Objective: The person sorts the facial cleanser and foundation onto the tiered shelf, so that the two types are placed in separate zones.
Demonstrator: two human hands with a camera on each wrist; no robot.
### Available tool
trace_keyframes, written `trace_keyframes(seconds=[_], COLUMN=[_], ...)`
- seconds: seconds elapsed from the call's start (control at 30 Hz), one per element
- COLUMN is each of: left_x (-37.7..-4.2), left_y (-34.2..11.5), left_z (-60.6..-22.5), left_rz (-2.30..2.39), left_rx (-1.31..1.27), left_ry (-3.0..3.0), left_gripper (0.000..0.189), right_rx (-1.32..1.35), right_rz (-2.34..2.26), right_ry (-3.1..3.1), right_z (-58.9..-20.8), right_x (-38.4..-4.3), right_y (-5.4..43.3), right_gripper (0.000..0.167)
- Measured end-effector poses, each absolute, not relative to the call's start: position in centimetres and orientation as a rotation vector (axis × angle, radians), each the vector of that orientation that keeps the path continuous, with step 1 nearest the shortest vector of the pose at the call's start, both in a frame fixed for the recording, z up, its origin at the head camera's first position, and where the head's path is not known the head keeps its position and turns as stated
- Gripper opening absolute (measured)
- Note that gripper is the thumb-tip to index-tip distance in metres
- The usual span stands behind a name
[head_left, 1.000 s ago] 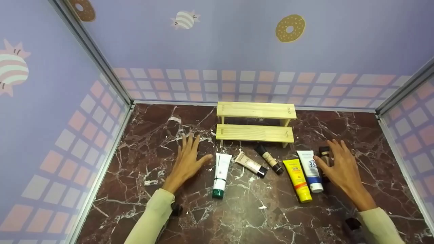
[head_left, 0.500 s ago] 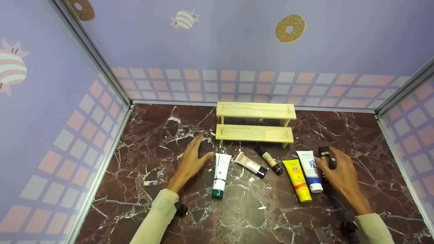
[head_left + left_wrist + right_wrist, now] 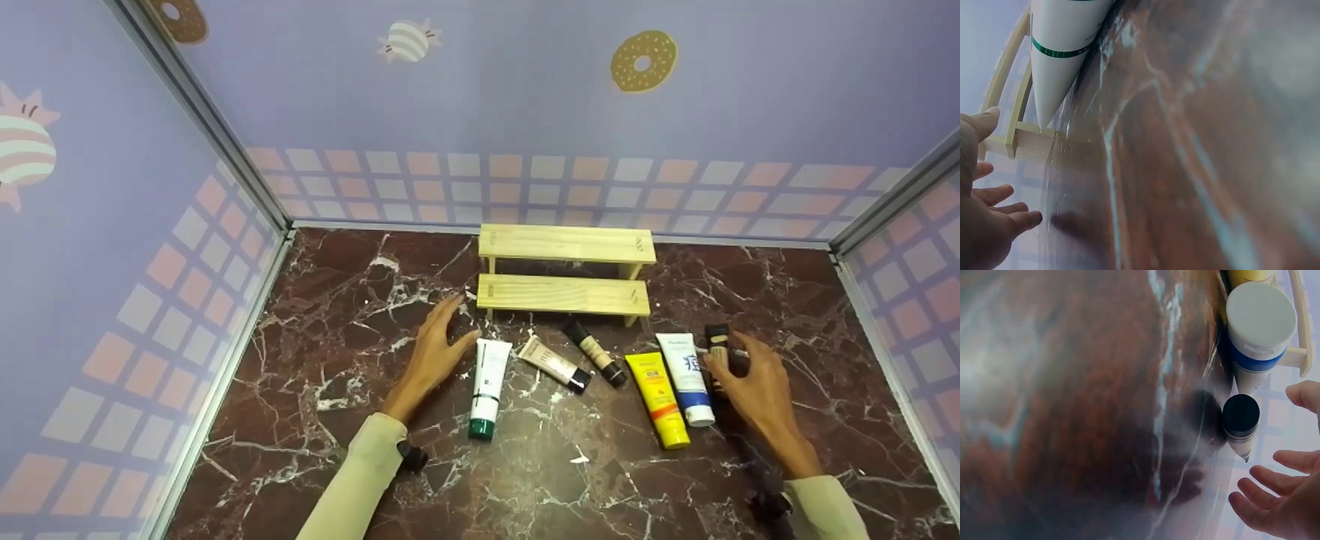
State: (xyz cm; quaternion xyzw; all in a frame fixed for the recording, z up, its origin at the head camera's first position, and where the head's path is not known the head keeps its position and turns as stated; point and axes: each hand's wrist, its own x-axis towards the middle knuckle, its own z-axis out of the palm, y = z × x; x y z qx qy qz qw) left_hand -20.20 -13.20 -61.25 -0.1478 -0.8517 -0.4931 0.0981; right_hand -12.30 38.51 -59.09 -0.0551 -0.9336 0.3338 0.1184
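My left hand [image 3: 431, 356] hovers beside a white tube with a green cap [image 3: 491, 379], its thumb near the tube's top end. The left wrist view has the same white tube [image 3: 1067, 34] above the spread fingers, apart from them. Over on the right, my right hand [image 3: 761, 386] reaches around a small dark tube [image 3: 718, 354], partly hidden by the hand. Between that tube's black cap [image 3: 1241, 414] and the fingers, a gap shows in the right wrist view. Left of it lie a white tube with a blue band [image 3: 684, 367] and a yellow tube [image 3: 654, 386].
A two-step wooden rack [image 3: 562, 294] stands near the back wall. In front of it lie a beige tube with a black cap [image 3: 553, 364] and a black-and-beige tube [image 3: 594, 351]. Patterned panels [image 3: 555, 97] enclose the dark marbled surface [image 3: 540, 480] at back and sides.
My left hand has shifted slightly right and forward along the white tube. My right hand has drawn back a little, its fingers bending more, uncovering more of the dark tube. The tubes look unmoved.
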Motion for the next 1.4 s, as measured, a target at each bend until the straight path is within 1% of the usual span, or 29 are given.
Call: trace_keyframes(seconds=[0.03, 0.07, 0.17, 0.27, 0.3, 0.4, 0.63, 0.9, 1.23, 1.4], left_x=[-20.3, -20.9, -21.2, -21.5, -21.0, -21.1, -21.5, -21.9, -22.7, -23.1], left_y=[-13.1, -13.1, -12.8, -12.5, -12.2, -11.9, -11.1, -10.2, -9.4, -8.9], left_z=[-61.3, -62.3, -62.5, -62.5, -61.5, -61.4, -61.2, -61.4, -62.3, -62.8], left_rz=[-1.467, -1.469, -1.493, -1.576, -1.618, -1.730, -1.794, -1.885, -2.012, -2.044], left_rx=[-0.445, -0.463, -0.469, -0.475, -0.461, -0.446, -0.388, -0.333, -0.223, -0.214], left_ry=[-2.508, -2.495, -2.460, -2.428, -2.422, -2.405, -2.401, -2.364, -2.239, -2.206], left_gripper=[0.072, 0.073, 0.071, 0.069, 0.068, 0.068, 0.069, 0.072, 0.070, 0.071], right_rx=[-0.166, -0.172, -0.194, -0.207, -0.208, -0.202, -0.195, -0.182, -0.223, -0.252], right_rz=[0.976, 0.975, 0.979, 0.983, 0.986, 0.991, 1.023, 1.032, 0.988, 0.987], right_ry=[-2.733, -2.737, -2.750, -2.761, -2.762, -2.760, -2.759, -2.768, -2.749, -2.731], right_z=[-59.1, -59.2, -59.2, -59.4, -59.4, -59.6, -59.8, -60.1, -60.8, -60.9], right_x=[-12.3, -12.3, -12.2, -12.1, -12.1, -12.1, -11.9, -12.1, -12.3, -12.2], right_y=[38.6, 38.6, 38.8, 38.9, 38.9, 39.0, 38.9, 38.7, 38.4, 38.3], right_gripper=[0.070, 0.070, 0.072, 0.073, 0.073, 0.071, 0.068, 0.069, 0.063, 0.057])
